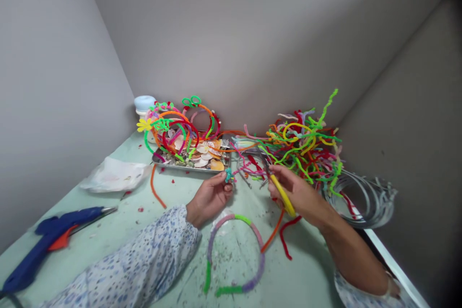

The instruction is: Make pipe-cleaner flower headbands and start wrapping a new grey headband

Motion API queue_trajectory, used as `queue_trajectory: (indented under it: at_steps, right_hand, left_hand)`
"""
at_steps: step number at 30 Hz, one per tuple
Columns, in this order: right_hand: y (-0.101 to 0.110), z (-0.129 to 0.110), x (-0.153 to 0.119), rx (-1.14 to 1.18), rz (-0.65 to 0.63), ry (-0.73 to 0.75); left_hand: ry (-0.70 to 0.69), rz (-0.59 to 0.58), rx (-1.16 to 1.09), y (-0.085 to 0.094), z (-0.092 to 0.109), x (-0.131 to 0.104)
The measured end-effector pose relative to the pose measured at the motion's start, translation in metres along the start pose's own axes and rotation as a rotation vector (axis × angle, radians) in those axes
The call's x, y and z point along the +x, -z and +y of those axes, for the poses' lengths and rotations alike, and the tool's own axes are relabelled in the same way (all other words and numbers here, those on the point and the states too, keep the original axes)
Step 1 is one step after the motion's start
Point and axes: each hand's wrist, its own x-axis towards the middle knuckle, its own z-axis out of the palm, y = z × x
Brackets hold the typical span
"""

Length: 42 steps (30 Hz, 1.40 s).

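Hoop: a fuzzy hoop (262, 240) in green, pink and purple is lying on the pale green table (306, 274), its two green ends stopping apart on the near side.
Glue gun: a blue glue gun (59, 228) with an orange trigger is resting at the left, its nozzle pointing right.
Loose stems: a red stem (283, 237) is lying right of the hoop, and an orange stem (273, 235) is reaching to the hoop's right side.
Left hand: the left hand (211, 197) is pinching a small teal piece (228, 175) between thumb and fingertips, above the table beyond the hoop.
Right hand: the right hand (298, 195) is gripping a yellow-handled tool (282, 195), its dark metal end pointing away; whether its blades are parting, I cannot tell.
Bag: a whitish plastic bag (115, 174) is lying flat at the left.
Wire: a coil of grey wire (378, 207) is sitting at the right edge.
Tray: a metal tray (191, 169) is holding shells (205, 156).
Pile: bright fuzzy stems (306, 139) are heaping up at the right.
Headbands: colourful headbands (186, 128) are standing over the tray.
Jar: a blue-lidded jar (145, 103) is standing behind them.
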Motion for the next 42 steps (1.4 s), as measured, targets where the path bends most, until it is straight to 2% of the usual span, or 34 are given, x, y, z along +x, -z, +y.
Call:
queue_trajectory:
  at_steps: [4,9,15,30,42]
  right_hand:
    - [-0.004,-0.006,-0.004,-0.441,0.019,0.113]
    - [-0.008,-0.005,-0.008,-0.692,-0.011,0.235]
    - [-0.013,0.004,-0.005,-0.786,0.023,0.332]
    - [-0.013,0.007,-0.003,-1.07,0.043,0.34]
    - [-0.012,0.006,-0.003,-1.207,0.016,0.363]
  left_hand:
    - [-0.006,-0.001,-0.005,0.001,0.0,0.001]
    - [-0.019,-0.004,-0.025,0.004,0.0,0.002]
    - [-0.018,-0.036,-0.031,0.006,-0.001,0.003]
    - [0.044,-0.037,-0.047,0.004,-0.002,0.002]
    - [0.076,-0.042,-0.063,0.006,-0.002,0.003]
